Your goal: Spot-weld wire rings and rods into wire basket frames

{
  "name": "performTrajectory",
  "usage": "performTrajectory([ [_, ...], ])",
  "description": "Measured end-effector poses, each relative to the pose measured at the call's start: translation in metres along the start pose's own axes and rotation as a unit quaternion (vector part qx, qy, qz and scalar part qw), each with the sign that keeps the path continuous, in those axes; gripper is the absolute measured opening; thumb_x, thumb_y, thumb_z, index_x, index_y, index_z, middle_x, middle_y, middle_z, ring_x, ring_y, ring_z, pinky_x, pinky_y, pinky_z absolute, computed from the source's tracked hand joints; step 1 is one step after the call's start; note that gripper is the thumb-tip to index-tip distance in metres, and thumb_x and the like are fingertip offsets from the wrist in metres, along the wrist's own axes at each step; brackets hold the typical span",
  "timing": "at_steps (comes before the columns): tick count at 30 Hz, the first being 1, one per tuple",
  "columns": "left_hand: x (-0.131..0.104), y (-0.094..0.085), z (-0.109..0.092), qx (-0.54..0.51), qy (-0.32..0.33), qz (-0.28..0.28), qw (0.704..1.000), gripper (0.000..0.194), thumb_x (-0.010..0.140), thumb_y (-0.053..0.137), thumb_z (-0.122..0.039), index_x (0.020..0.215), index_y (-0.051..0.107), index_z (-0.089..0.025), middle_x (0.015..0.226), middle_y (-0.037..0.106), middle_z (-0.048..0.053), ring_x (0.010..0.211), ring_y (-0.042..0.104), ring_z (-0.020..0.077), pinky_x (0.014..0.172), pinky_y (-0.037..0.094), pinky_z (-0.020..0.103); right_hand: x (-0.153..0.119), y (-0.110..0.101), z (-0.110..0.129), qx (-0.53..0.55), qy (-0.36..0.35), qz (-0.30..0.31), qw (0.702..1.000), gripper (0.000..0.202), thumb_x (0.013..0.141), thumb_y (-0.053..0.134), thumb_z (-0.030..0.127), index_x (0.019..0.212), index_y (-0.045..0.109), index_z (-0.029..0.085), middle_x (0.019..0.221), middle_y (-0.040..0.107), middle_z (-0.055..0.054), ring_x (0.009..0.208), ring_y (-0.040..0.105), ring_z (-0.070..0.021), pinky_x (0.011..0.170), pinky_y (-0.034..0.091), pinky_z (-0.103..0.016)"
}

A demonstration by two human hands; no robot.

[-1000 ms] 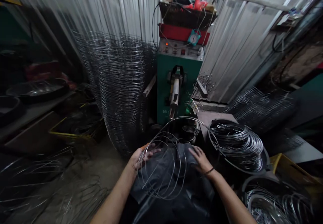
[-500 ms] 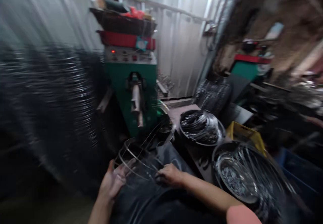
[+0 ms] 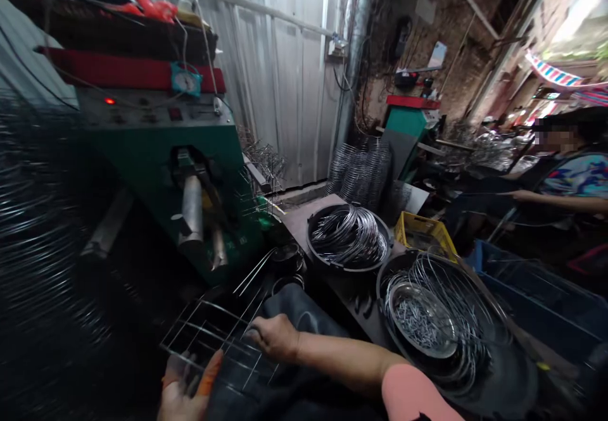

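Note:
A rectangular wire rack (image 3: 215,333) of thin metal rods is tilted in front of me, above the dark apron on my lap. My left hand (image 3: 187,386) supports its near left edge from below; orange covering shows on some of its digits, and the rods pass between thumb and fingers. Closed on the rack's right side is my right hand (image 3: 275,337), whose fingertips are partly hidden. Beyond the rack stands a green machine (image 3: 142,168) with a red upper band, a lit red lamp and two projecting metal electrode arms (image 3: 192,209).
Wire hoops lie in a black tub (image 3: 311,250). Nearer, another tub (image 3: 387,326) holds wire and a bowl of short metal pieces (image 3: 422,323). Stacked wire parts (image 3: 42,231) crowd the left. A yellow crate (image 3: 425,231), blue crate (image 3: 527,288) and seated person (image 3: 570,177) are right.
The view has swung right and moved closer to the machine, bringing the other person into view. The rack now lies flatter, and my left hand has shifted lower along its edge.

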State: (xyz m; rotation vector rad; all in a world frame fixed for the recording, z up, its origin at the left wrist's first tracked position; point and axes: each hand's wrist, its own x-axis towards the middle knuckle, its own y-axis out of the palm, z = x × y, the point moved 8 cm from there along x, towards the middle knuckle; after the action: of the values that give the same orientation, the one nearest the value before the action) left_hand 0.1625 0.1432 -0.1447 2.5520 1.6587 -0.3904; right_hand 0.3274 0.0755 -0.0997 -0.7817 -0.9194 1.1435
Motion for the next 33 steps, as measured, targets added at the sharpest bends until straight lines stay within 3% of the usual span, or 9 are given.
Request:
performTrajectory([
  [5,-0.003,0.02,-0.015,-0.09,-0.021,-0.016,0.996,0.067,0.056,0.075,-0.028,0.117,0.047,-0.032,0.095,0.064,0.002,0.085,0.064,0.0237,0.066,0.054,0.032,0.003,0.005,0.004,-0.027,-0.005,0.032,0.999,0.029,0.09,0.04,0.043,0.096,0.057,0.02,0.075,0.069,-0.003,0.061,0.064,-0.0173,0.05,0.038,-0.022],
  [7,-0.011,0.023,-0.023,-0.132,-0.026,-0.026,0.991,0.073,0.046,0.08,-0.019,0.112,0.049,-0.027,0.087,0.063,0.0,0.074,0.064,0.0193,0.058,0.053,0.027,0.0,0.0,0.003,-0.022,0.002,0.035,0.999,0.028,0.091,0.038,0.039,0.095,0.058,0.019,0.077,0.069,-0.005,0.063,0.065,-0.0191,0.051,0.038,-0.023],
  [10,-0.019,0.029,-0.036,-0.211,-0.028,-0.022,0.977,0.075,0.05,0.08,-0.02,0.116,0.044,-0.021,0.081,0.059,-0.001,0.064,0.06,0.0129,0.056,0.053,0.026,-0.002,-0.008,0.003,0.019,-0.01,0.022,1.0,0.03,0.093,0.034,0.035,0.096,0.058,0.018,0.079,0.069,-0.009,0.068,0.066,-0.0211,0.055,0.039,-0.024],
  [22,-0.029,0.017,-0.043,-0.292,-0.02,-0.03,0.956,0.07,0.059,0.077,-0.025,0.118,0.04,-0.021,0.08,0.052,-0.003,0.069,0.056,0.0107,0.064,0.057,0.033,0.001,-0.003,0.017,0.095,-0.053,0.016,0.994,0.034,0.093,0.031,0.035,0.095,0.059,0.016,0.073,0.067,-0.008,0.065,0.065,-0.0188,0.058,0.042,-0.024],
  [25,-0.028,0.014,-0.041,-0.294,-0.011,-0.029,0.955,0.07,0.059,0.076,-0.022,0.119,0.04,-0.022,0.08,0.051,-0.003,0.069,0.055,0.0099,0.066,0.056,0.034,0.003,-0.011,0.019,0.154,-0.074,0.016,0.985,0.033,0.091,0.035,0.038,0.099,0.06,0.018,0.082,0.068,-0.007,0.072,0.064,-0.0186,0.064,0.044,-0.025],
  [28,-0.027,0.006,-0.04,-0.298,-0.003,-0.034,0.954,0.071,0.06,0.075,-0.021,0.121,0.039,-0.022,0.081,0.051,-0.003,0.069,0.053,0.0091,0.068,0.056,0.035,0.015,-0.035,-0.007,0.234,-0.043,-0.044,0.97,0.031,0.089,0.037,0.04,0.098,0.06,0.021,0.089,0.066,-0.005,0.079,0.062,-0.0173,0.072,0.046,-0.026],
  [31,-0.028,-0.005,-0.041,-0.293,0.005,-0.03,0.956,0.073,0.061,0.075,-0.02,0.124,0.038,-0.022,0.082,0.05,-0.003,0.07,0.052,0.0096,0.067,0.056,0.034,0.034,-0.07,-0.073,0.269,0.077,-0.187,0.942,0.032,0.083,0.046,0.046,0.097,0.057,0.019,0.091,0.063,-0.007,0.084,0.06,-0.0193,0.077,0.046,-0.031],
  [33,-0.029,-0.011,-0.043,-0.289,0.012,-0.024,0.957,0.074,0.061,0.075,-0.019,0.125,0.038,-0.023,0.083,0.05,-0.002,0.071,0.053,0.0103,0.066,0.056,0.034,0.049,-0.085,-0.118,0.27,0.143,-0.245,0.92,0.043,0.072,0.058,0.05,0.1,0.053,0.017,0.094,0.062,-0.01,0.086,0.058,-0.0221,0.08,0.046,-0.036],
])
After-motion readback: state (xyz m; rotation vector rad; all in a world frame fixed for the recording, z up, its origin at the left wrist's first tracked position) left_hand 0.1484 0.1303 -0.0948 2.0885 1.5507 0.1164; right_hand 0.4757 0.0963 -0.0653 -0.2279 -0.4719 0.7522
